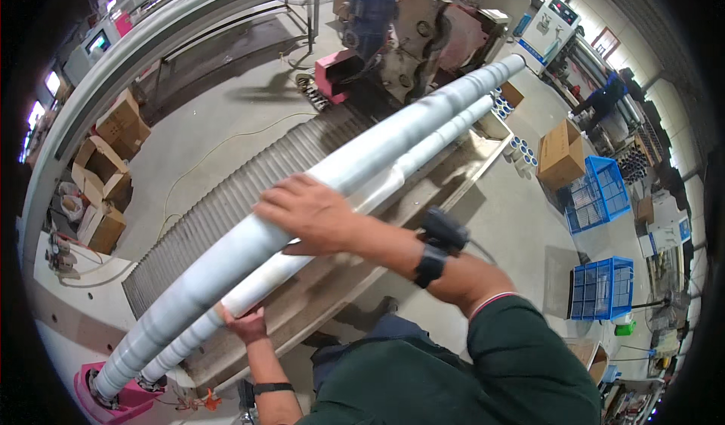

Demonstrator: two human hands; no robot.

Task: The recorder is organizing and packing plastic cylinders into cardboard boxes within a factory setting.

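Two long rollers run diagonally from the lower left to the upper right. The upper, thicker roller (219, 268) looks greyish white and smooth, with ring-like bands toward its ends. My right hand (306, 213) lies flat across its top, fingers stretched out and thumb apart. Just below it runs a thinner roller (177, 347), and a white sleeve or roll (264, 281) sits around its middle. My left hand (248, 324) is cupped around the near end of that white roll, with its fingers partly hidden underneath. Pink end mounts (106, 402) carry the rollers at the lower left.
A ribbed grey cover (226, 213) lies beyond the rollers, and a trough (332, 304) runs on my side. Cardboard boxes (102, 172) stand at left. Blue crates (602, 287), another carton (561, 153) and small rolls (521, 153) stand at right. A person (604, 96) is far right.
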